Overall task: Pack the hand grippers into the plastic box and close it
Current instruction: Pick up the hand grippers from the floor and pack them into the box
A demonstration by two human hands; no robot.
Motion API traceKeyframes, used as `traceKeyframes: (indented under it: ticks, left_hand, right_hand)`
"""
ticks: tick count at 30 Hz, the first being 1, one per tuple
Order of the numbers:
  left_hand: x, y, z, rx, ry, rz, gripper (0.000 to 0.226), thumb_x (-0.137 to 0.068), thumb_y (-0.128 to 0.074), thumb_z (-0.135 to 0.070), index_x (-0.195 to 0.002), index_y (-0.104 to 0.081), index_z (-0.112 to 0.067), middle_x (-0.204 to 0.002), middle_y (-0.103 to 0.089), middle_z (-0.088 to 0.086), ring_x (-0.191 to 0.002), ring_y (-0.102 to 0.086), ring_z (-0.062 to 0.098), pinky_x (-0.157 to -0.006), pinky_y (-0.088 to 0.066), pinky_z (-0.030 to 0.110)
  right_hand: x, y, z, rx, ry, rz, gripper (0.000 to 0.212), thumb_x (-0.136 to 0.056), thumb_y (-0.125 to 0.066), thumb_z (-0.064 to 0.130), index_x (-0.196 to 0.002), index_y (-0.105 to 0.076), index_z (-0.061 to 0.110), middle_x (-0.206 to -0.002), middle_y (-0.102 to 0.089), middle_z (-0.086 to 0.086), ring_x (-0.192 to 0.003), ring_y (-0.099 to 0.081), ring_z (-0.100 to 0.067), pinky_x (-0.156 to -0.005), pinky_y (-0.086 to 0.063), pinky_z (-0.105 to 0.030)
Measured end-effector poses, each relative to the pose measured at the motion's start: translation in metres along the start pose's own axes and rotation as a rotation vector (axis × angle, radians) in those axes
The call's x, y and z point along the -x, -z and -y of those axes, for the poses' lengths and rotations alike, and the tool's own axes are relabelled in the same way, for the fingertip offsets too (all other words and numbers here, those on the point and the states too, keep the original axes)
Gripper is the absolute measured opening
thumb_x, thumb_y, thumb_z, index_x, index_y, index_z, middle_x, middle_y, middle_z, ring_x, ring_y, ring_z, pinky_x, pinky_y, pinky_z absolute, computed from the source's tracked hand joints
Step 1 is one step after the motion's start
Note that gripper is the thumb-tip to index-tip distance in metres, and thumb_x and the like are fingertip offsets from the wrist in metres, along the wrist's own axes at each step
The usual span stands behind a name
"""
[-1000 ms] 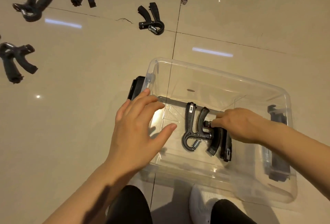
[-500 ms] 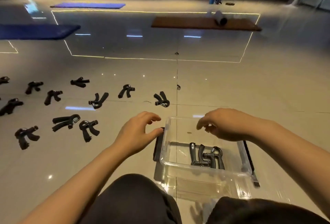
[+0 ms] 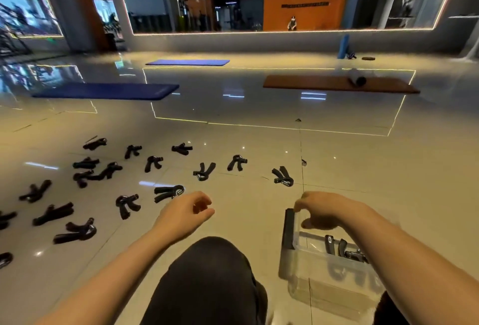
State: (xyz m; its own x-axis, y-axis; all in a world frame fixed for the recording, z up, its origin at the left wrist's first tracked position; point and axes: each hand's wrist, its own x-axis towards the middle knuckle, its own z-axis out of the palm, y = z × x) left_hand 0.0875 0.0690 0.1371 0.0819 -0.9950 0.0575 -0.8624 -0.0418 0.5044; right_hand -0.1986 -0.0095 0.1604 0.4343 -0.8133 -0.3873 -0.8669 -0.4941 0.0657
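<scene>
The clear plastic box [image 3: 324,276] stands on the tiled floor at the lower right, its top open and a black latch [image 3: 288,229] on its left end. Inside it lie black hand grippers [image 3: 342,248], partly hidden by my right forearm. My right hand [image 3: 324,210] hovers over the box's far left corner with loosely curled fingers and holds nothing. My left hand [image 3: 185,212] hangs in the air left of the box, fingers loosely curled, empty. Several black hand grippers lie scattered on the floor to the left; the nearest ones are one [image 3: 168,192] and another [image 3: 283,176].
My dark-clothed knee [image 3: 207,273] fills the bottom centre between my arms. Farther off lie two blue mats [image 3: 108,90], a brown mat [image 3: 337,83] with a roller on it, and a mirrored wall beyond.
My head has tilted up, so the box slid to the lower right. My right hand came out of the box and both hands rose and drifted left, holding nothing.
</scene>
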Motion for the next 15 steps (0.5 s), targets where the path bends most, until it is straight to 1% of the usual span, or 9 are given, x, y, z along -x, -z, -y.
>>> traceKeyframes:
  ticks: [4, 6, 9, 13, 15]
  left_hand:
    - [0.005, 0.031, 0.043, -0.001, 0.091, -0.066, 0.026, -0.087, -0.061, -0.037, -0.11, -0.06, -0.025, -0.092, -0.06, -0.014, -0.086, -0.058, 0.003, -0.082, -0.052, 0.029]
    - [0.006, 0.04, 0.07, 0.014, 0.132, -0.092, 0.026, -0.088, -0.06, -0.035, -0.111, -0.06, -0.024, -0.096, -0.06, -0.012, -0.089, -0.058, 0.004, -0.083, -0.052, 0.03]
    - [0.007, 0.047, 0.119, -0.02, 0.201, -0.119, 0.025, -0.09, -0.057, -0.035, -0.112, -0.061, -0.025, -0.101, -0.062, -0.011, -0.089, -0.056, 0.004, -0.081, -0.049, 0.026]
    - [0.009, 0.065, 0.166, 0.002, 0.316, -0.132, 0.024, -0.093, -0.053, -0.032, -0.115, -0.06, -0.024, -0.104, -0.062, -0.008, -0.091, -0.054, 0.006, -0.081, -0.045, 0.025]
    - [0.009, 0.081, 0.183, 0.015, 0.338, -0.151, 0.024, -0.092, -0.055, -0.031, -0.114, -0.06, -0.024, -0.108, -0.063, -0.005, -0.094, -0.056, 0.008, -0.086, -0.048, 0.03]
  right_hand:
    - [-0.031, 0.008, 0.024, -0.038, 0.01, -0.047, 0.051, -0.09, -0.057, 0.036, -0.138, -0.041, 0.026, -0.141, -0.04, 0.0, -0.124, -0.044, -0.022, -0.102, -0.04, -0.036]
    - [-0.057, 0.012, 0.046, -0.082, 0.069, -0.054, 0.051, -0.091, -0.057, 0.037, -0.138, -0.042, 0.027, -0.141, -0.039, 0.0, -0.125, -0.043, -0.021, -0.103, -0.039, -0.035]
    - [-0.102, 0.016, 0.085, -0.114, 0.179, -0.064, 0.047, -0.092, -0.055, 0.037, -0.137, -0.044, 0.026, -0.14, -0.041, 0.002, -0.121, -0.046, -0.019, -0.101, -0.039, -0.032]
    - [-0.156, 0.033, 0.129, -0.021, 0.277, -0.011, 0.049, -0.091, -0.057, 0.034, -0.137, -0.043, 0.024, -0.141, -0.039, 0.0, -0.124, -0.044, -0.021, -0.103, -0.039, -0.035]
    - [-0.179, 0.059, 0.146, 0.052, 0.299, -0.024, 0.049, -0.091, -0.057, 0.035, -0.136, -0.044, 0.022, -0.14, -0.041, -0.003, -0.126, -0.043, -0.022, -0.104, -0.037, -0.034]
